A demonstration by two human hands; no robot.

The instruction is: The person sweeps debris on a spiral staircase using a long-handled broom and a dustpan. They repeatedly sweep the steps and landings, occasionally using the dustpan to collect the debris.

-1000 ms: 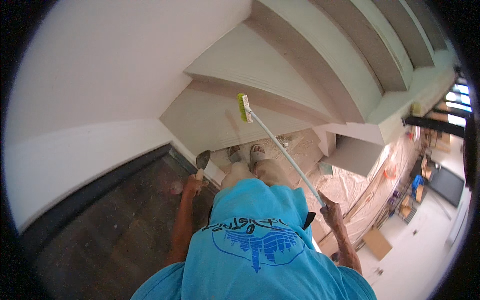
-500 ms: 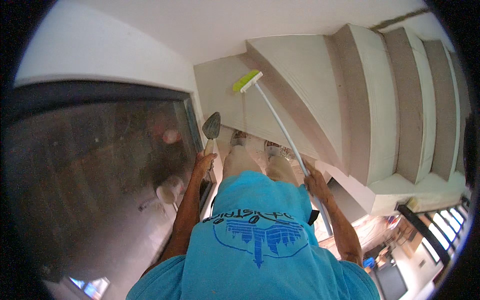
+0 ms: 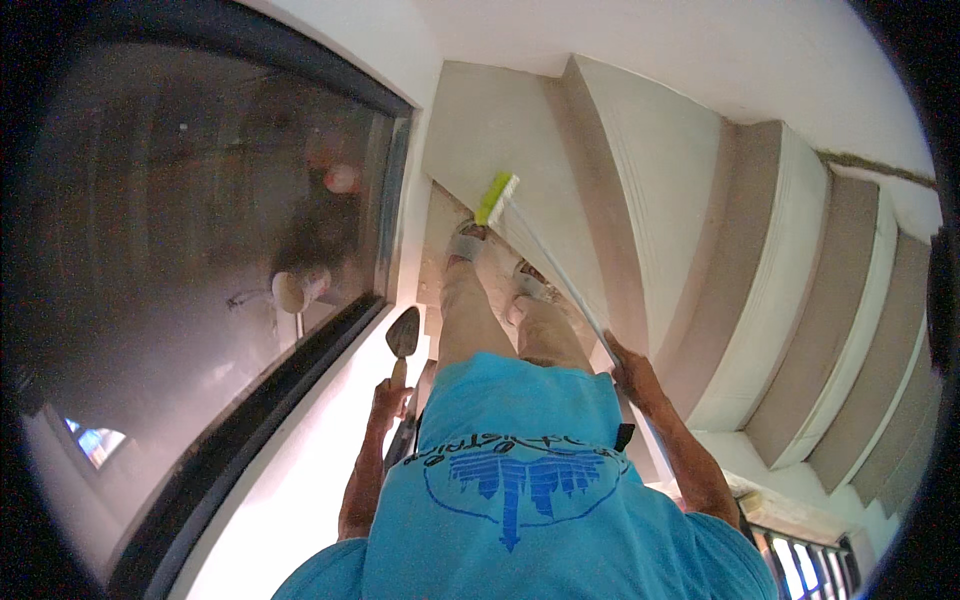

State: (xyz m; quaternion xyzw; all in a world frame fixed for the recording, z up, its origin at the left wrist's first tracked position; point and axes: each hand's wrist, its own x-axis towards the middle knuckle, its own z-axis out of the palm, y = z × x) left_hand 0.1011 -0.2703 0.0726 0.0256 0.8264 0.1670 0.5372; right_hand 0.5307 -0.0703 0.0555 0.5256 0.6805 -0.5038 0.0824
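My left hand (image 3: 391,402) is closed round the light handle of a trowel (image 3: 403,334), whose grey pointed blade is held upward beside the window wall. In my right hand (image 3: 632,368) is the pale stick of a broom (image 3: 552,256). The stick slants up and left from my hand. At its far end the broom head (image 3: 496,199), with a white block and lime-green bristles, is just beyond my left foot, by the edge of the lowest visible step. Whether the bristles touch the step I cannot tell.
Winding grey steps (image 3: 690,170) curve from ahead round to my right. To my left is a dark-framed window (image 3: 240,200) set in a white wall (image 3: 425,50). Black railings (image 3: 800,560) stand at the lower right. My shoes (image 3: 468,242) are on a lower surface before the step.
My view has turned, so the steps and window sit differently. The broom head has come closer to my feet. The trowel is lower, nearer my side. Both hands keep their hold.
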